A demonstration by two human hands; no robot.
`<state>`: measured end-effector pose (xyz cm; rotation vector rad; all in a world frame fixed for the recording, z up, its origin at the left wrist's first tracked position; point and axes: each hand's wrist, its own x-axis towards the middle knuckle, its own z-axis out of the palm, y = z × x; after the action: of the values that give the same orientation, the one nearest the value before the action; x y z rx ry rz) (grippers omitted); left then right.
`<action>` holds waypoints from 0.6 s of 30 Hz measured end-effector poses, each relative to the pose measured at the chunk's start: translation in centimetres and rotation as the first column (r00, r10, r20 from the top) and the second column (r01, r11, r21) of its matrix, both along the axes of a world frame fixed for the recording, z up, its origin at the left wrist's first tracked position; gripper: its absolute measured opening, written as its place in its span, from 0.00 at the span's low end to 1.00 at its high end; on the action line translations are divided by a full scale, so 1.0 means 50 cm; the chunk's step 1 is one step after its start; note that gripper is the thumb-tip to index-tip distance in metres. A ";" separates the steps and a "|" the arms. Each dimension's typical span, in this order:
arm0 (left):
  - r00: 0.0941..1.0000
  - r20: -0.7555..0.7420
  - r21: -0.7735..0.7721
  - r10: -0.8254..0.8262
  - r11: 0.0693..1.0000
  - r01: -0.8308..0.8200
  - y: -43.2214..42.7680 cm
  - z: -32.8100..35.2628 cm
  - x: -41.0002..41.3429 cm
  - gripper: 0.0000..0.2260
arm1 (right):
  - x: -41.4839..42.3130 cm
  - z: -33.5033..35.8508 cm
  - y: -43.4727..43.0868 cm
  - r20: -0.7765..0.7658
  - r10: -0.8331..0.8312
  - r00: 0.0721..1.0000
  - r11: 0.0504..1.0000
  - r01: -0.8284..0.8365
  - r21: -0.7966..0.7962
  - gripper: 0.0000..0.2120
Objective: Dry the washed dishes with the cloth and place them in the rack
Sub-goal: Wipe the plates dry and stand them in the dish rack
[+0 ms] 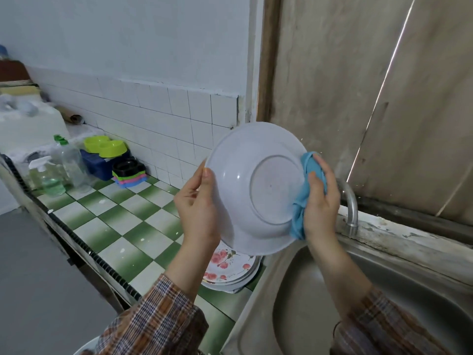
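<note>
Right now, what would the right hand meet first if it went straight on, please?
The right hand points up and left. It grips the cloth against the plate, so it would likely press the cloth straight into the plate's rim.

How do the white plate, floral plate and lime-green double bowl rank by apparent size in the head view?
White plate, nearest the camera
Floral plate, partly hidden
Lime-green double bowl, farthest, so true size is unsure
</note>
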<state>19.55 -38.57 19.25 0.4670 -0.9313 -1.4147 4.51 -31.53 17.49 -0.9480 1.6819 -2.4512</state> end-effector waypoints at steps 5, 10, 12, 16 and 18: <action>0.987 0.155 -0.230 -0.050 0.969 0.086 0.050 0.015 -0.014 0.10 | 0.010 0.059 0.009 -0.227 -0.021 0.974 0.999 0.028 0.026 0.14; 0.983 0.174 -0.289 -0.062 0.951 0.111 0.069 0.015 -0.037 0.11 | 0.058 0.043 0.011 -0.522 -0.088 0.848 0.996 0.073 -0.050 0.16; 0.984 0.164 -0.283 -0.070 0.952 0.115 0.062 0.015 -0.042 0.11 | 0.064 0.028 0.011 -0.619 -0.082 0.781 0.996 0.076 -0.035 0.17; 0.990 0.100 -0.176 -0.096 0.978 0.112 0.052 0.021 -0.050 0.11 | 0.075 -0.025 0.007 -0.834 -0.134 0.535 0.990 0.117 -0.084 0.18; 0.996 0.059 -0.092 -0.064 0.993 0.069 0.047 0.027 -0.051 0.10 | 0.082 -0.066 0.004 -0.899 -0.158 0.408 0.984 0.139 -0.110 0.18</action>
<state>17.02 -36.24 20.60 0.4098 -1.0620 -1.4176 8.60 -31.33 14.20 -2.5964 1.9719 -2.0706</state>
